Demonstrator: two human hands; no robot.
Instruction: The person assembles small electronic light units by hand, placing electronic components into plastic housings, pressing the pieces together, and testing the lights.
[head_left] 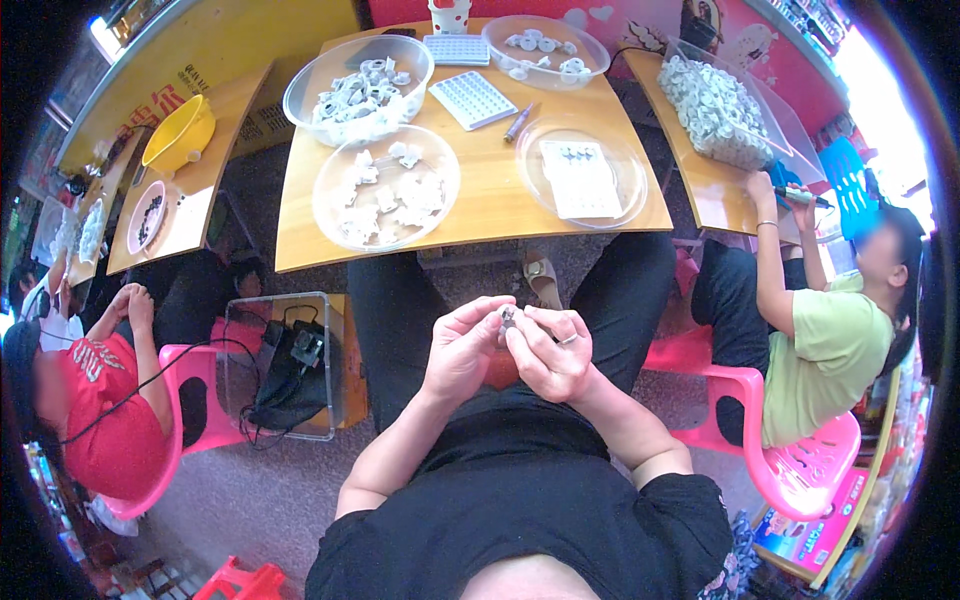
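Note:
Above my lap, in front of the table's near edge, my left hand (466, 340) and my right hand (550, 350) meet at the fingertips. Pinched between them is a small grey-white part (507, 316) with a darker middle; the fingers cover much of it. On the table ahead, a clear round tray (325, 195) carries loose white plastic pieces (418, 195). Behind it stands a clear bowl (300, 110) heaped with grey-white ring-shaped parts (365, 90). To the right, a white slotted tray (580, 185) with a few small parts along its far row lies on a round clear lid (635, 180).
Farther back are a white grid tray (470, 100), a purple pen (518, 122) and another clear bowl (500, 45) with ring-shaped parts. A person in green (825, 330) works at the right, a person in red (120, 400) at the left. A clear bin (235, 380) stands left of my legs.

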